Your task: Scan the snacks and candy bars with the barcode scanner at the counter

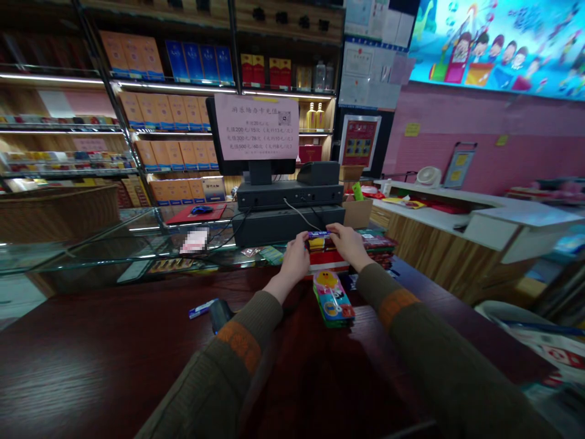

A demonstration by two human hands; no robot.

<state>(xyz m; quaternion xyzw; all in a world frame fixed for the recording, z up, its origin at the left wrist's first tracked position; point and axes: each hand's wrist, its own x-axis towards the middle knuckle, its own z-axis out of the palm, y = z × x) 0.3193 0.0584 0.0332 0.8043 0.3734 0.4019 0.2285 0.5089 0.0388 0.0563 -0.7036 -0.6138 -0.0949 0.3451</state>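
Both my hands reach forward over the counter, each with its fingers closed on one end of a small purple-wrapped stick pack (319, 234). My left hand (297, 257) has the left end and my right hand (350, 245) the right. The pack is level, right above or on a stack of red and yellow packages (325, 261); contact with them cannot be made out. Nearer to me lies a small pile of colourful cartoon packets (333, 299), the top one with a yellow chick. A similar blue-purple stick pack (202, 308) rests left of my left forearm.
Beside the left sleeve is a dark handheld device (221, 314), partly hidden. Behind the hands stand a black cash-register base (287, 222) and a monitor with a paper sign (256, 127). A glass case (114, 244) runs along the left; a white-topped counter (498, 213) stands right.
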